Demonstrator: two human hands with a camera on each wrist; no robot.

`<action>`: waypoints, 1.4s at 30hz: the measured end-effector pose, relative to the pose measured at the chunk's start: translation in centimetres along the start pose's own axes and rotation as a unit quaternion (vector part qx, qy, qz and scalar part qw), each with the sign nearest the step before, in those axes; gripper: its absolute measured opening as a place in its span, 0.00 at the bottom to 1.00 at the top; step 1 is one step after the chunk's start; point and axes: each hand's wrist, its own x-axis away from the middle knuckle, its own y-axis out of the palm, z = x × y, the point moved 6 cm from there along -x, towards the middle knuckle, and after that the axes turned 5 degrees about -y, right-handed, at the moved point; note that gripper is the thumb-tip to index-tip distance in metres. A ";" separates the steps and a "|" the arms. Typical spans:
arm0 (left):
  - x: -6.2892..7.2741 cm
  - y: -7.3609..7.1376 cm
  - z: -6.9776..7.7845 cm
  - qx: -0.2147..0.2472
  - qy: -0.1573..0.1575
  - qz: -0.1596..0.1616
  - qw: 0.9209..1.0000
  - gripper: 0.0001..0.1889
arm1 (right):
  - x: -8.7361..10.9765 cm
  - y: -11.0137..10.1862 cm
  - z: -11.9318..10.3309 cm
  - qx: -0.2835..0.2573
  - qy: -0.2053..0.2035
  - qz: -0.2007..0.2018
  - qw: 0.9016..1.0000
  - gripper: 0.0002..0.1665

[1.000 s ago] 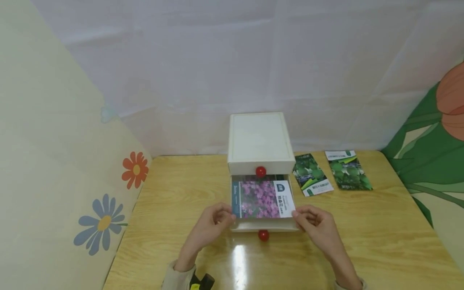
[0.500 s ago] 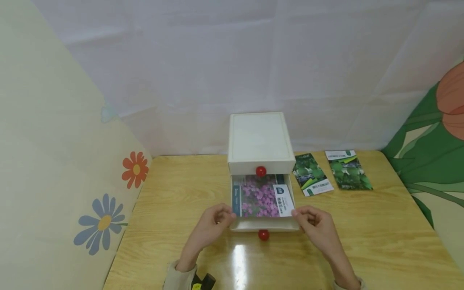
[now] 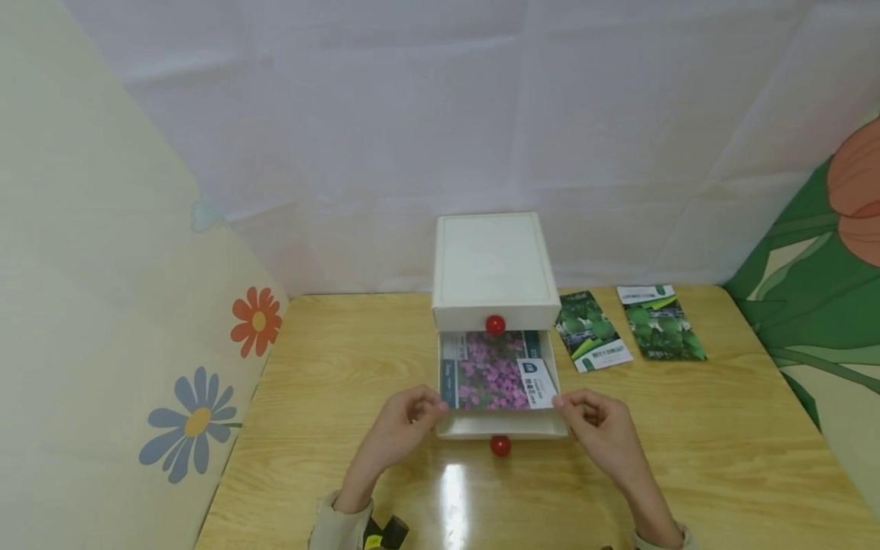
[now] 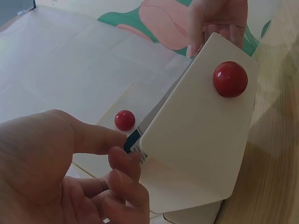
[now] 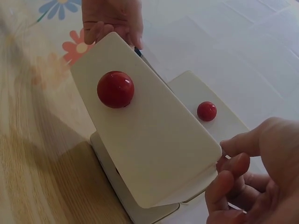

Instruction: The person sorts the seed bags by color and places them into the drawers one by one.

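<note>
A seed packet (image 3: 491, 386) printed with purple flowers lies over the pulled-out lower drawer (image 3: 502, 426) of a white box (image 3: 491, 260). My left hand (image 3: 401, 429) pinches its near left corner between thumb and forefinger. At the near right corner my right hand (image 3: 606, 429) pinches it the same way. Behind its far edge shows part of what looks like another purple-flowered packet (image 3: 454, 345) inside the drawer. In the left wrist view a blue-and-white packet corner (image 4: 133, 141) sits between my fingers; the drawer front hides most of the rest.
Two green seed packets (image 3: 593, 332) (image 3: 661, 325) lie on the wooden table (image 3: 344, 359) right of the box. Red round knobs mark the upper drawer (image 3: 495, 325) and the lower drawer front (image 3: 500, 446). A white cloth (image 3: 344, 153) hangs behind.
The far end of the held packet has sunk lower into the drawer, uncovering more of the packet beneath at the back. Both hands have kept nearly the same place and grip.
</note>
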 end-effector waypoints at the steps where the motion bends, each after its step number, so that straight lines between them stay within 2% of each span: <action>1: 0.0 0.0 0.0 -0.003 0.001 0.001 1.000 0.12 | 0.0 0.0 0.0 0.001 0.000 -0.001 1.000 0.12; 12: 0.6 -0.2 0.0 -0.030 0.008 -0.001 1.000 0.14 | 0.3 0.0 0.2 0.022 0.002 -0.010 1.000 0.16; 23: 0.9 -0.5 -0.4 -0.020 0.005 0.009 1.000 0.14 | 1.0 -0.1 -0.5 0.031 -0.018 0.011 0.999 0.15; 31: 0.6 -0.9 -0.2 -0.014 0.010 0.018 1.000 0.15 | 1.9 -0.1 -1.6 0.017 -0.082 0.068 0.994 0.10; 34: 0.4 -1.2 0.0 -0.018 0.014 0.024 0.999 0.15 | 2.3 -0.1 -1.8 0.008 -0.088 0.087 0.992 0.08; 39: -0.1 -1.8 0.4 -0.023 0.021 0.043 0.999 0.12 | 3.1 0.6 -2.2 -0.011 -0.093 0.091 0.991 0.09; 42: -0.4 -2.2 0.8 -0.025 0.033 0.048 0.998 0.11 | 3.5 1.3 -2.6 -0.014 -0.125 0.085 0.988 0.09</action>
